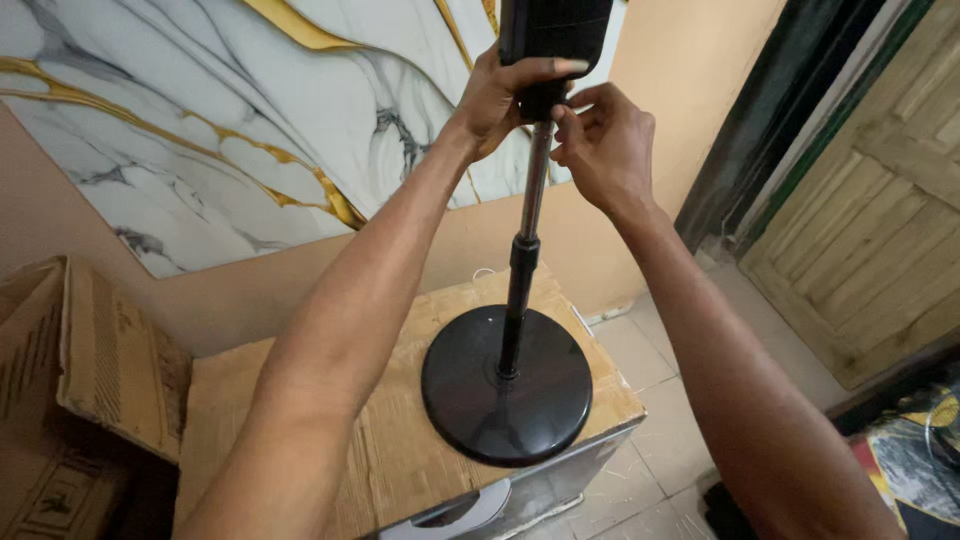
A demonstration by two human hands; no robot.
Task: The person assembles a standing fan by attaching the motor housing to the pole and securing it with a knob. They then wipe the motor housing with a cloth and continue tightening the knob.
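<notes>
A black stand with a round base [507,387] rests on a wooden box top [400,450]. Its pole rises from a black lower tube [517,300] to a thin chrome rod [536,185]. A black housing [553,35] sits on top of the rod. My left hand [500,95] is wrapped around the neck of that housing. My right hand [600,140] pinches at the joint just below the housing, fingertips touching the top of the rod.
An opened cardboard box [80,380] stands at the left. A marble-patterned wall panel [250,120] is behind. A wooden door [880,200] is at the right, with a tiled floor [650,400] below and some clutter [920,460] at the lower right.
</notes>
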